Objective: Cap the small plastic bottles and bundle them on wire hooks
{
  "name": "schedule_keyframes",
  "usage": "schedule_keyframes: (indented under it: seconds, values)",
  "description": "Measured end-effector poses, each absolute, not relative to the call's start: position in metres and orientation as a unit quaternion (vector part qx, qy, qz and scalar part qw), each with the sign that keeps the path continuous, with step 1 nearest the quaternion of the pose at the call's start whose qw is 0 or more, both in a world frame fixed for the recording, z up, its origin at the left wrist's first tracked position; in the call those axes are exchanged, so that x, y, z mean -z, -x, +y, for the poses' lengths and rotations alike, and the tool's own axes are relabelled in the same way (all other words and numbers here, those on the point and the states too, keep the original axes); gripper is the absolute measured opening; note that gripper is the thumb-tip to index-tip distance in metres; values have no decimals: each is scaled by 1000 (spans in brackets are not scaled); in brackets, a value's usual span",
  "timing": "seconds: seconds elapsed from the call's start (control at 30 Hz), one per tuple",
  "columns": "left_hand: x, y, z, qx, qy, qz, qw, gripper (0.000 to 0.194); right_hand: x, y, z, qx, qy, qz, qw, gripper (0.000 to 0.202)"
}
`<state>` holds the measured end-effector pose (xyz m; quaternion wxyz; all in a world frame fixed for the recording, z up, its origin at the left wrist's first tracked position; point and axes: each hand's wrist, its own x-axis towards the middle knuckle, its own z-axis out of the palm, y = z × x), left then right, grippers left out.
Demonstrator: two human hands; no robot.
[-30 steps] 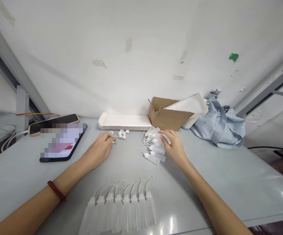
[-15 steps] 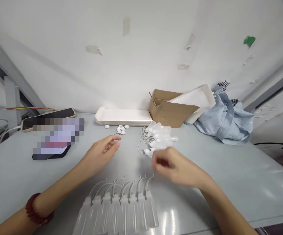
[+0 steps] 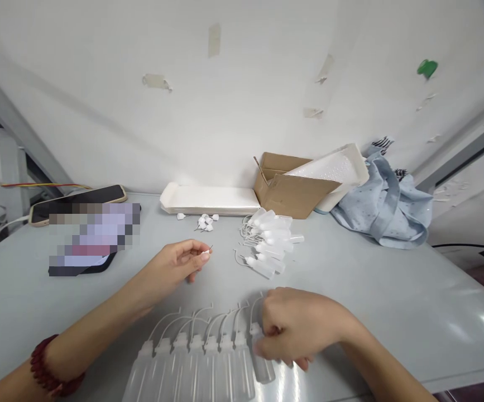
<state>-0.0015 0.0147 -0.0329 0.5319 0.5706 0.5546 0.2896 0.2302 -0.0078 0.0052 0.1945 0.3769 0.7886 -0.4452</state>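
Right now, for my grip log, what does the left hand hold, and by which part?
The left hand pinches a small needle cap by its white base.

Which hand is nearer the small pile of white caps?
Left. The left hand is just short of the cap pile; the right hand is farther, at the right-end bottle of the front row.

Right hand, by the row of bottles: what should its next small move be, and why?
Probably lift the end bottle: the right hand is at it, a gap parts it from its neighbour, and the left hand holds a white needle-tipped piece.
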Motion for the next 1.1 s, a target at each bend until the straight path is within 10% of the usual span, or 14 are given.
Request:
schedule_keyframes:
  seconds: [0.37,0.77,1.1]
  values:
    - [27,-1,9,-362,-525,512,575,25,-2,-236,-2,440,-401,789,151,36]
    - [22,-8,-6,-401,-595,398,571,6,21,-217,1,391,-495,730,-263,19]
    - [25,-17,-7,-447,-568,467,510,9,38,-205,-5,295,-478,777,-285,15]
